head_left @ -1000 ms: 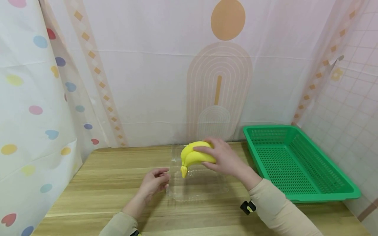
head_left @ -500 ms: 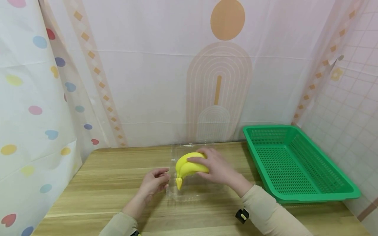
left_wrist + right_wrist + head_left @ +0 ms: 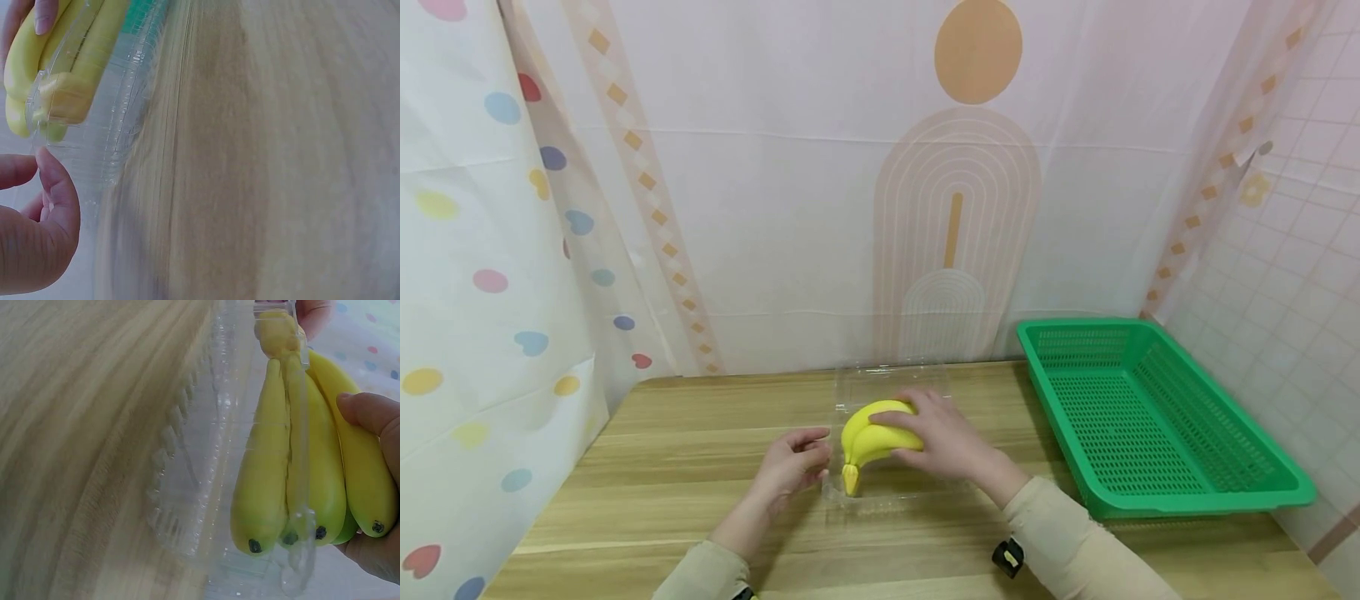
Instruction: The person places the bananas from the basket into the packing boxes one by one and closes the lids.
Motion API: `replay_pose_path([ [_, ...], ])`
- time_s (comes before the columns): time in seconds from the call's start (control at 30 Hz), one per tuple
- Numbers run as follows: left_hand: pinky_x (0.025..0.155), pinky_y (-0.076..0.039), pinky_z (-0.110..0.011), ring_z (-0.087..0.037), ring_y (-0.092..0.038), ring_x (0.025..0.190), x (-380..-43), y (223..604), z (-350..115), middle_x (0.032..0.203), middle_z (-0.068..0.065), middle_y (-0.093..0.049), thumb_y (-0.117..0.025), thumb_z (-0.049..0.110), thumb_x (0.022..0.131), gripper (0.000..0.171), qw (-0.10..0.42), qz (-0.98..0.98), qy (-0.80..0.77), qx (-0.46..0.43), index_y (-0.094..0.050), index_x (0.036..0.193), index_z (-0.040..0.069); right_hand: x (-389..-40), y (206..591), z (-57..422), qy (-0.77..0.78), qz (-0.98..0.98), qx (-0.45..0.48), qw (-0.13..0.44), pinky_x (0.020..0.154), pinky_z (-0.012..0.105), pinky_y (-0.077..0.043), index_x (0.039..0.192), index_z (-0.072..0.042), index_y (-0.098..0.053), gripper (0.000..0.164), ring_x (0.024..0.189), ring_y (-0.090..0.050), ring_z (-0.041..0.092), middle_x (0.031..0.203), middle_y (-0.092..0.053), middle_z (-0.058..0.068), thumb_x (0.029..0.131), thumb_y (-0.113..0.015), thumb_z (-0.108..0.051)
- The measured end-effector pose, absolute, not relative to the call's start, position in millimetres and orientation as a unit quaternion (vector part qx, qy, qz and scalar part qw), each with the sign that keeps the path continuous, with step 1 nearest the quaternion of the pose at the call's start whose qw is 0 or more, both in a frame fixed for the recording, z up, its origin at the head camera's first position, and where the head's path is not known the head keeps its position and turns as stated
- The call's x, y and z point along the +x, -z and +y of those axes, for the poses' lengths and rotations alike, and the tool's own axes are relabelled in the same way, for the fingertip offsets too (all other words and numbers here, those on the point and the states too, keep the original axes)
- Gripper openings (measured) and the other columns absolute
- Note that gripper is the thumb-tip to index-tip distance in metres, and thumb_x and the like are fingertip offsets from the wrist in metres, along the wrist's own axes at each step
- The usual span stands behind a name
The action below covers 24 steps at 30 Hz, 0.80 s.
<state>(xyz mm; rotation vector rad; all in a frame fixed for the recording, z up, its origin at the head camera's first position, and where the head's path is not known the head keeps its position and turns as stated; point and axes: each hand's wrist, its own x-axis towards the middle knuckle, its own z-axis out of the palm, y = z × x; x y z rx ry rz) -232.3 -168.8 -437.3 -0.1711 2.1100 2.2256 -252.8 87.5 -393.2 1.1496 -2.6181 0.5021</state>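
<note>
A yellow bunch of bananas (image 3: 880,433) lies tilted over the base of a clear plastic clamshell container (image 3: 902,500), stem toward the front left. My right hand (image 3: 942,437) grips the bunch from above and the right, thumb on the near side. In the right wrist view the bananas (image 3: 319,456) show behind the clear container wall (image 3: 200,444), dark tips downward. My left hand (image 3: 792,467) pinches the container's left edge between thumb and forefinger; in the left wrist view the thumb tip (image 3: 53,172) is right at the rim, below the stem.
A green perforated plastic basket (image 3: 1217,505) stands on the right of the wooden table (image 3: 700,425). The container's raised clear lid (image 3: 891,371) is toward the back. A patterned curtain (image 3: 775,208) hangs behind the table, with another dotted cloth (image 3: 475,333) at left.
My right hand has carried the bananas down and slightly left, toward the front of the container's base. The left hand has stayed at the container's left edge.
</note>
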Motion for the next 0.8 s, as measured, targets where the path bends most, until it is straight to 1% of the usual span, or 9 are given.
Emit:
replay_pose_path([
  [0.17,0.062,-0.055,-0.024,-0.014,-0.057,0.076,-234.0,438.9,-168.4,0.093,-0.008,-0.058,-0.062,-0.009,0.089,0.042,0.034,0.689,-0.722,-0.061,-0.053,0.129,-0.015,-253.8,398.3,85.4,-0.168,-0.897,0.391,0.116,0.100,0.051,-0.041,0.136,-0.032,-0.060,0.049,0.123,-0.047,0.030,0.139,-0.050,0.010,0.089,-0.074,-0.035],
  [0.47,0.063,-0.054,-0.023,-0.014,-0.057,0.077,-235.8,439.9,-169.3,0.094,-0.008,-0.059,-0.063,-0.008,0.090,0.040,0.034,0.692,-0.718,-0.069,-0.055,0.128,-0.014,-256.1,408.5,82.7,-0.161,-0.902,0.387,0.103,0.105,0.053,-0.037,0.137,-0.032,-0.059,0.048,0.126,-0.045,0.032,0.141,-0.048,0.010,0.091,-0.072,-0.037],
  [0.8,0.063,-0.054,-0.023,-0.014,-0.057,0.078,-233.9,438.5,-169.0,0.095,-0.008,-0.058,-0.064,-0.007,0.090,0.042,0.036,0.692,-0.717,-0.071,-0.053,0.130,-0.014,-258.0,415.2,81.2,-0.154,-0.898,0.396,0.111,0.103,0.051,-0.040,0.136,-0.032,-0.060,0.047,0.122,-0.048,0.030,0.139,-0.049,0.010,0.091,-0.072,-0.036],
])
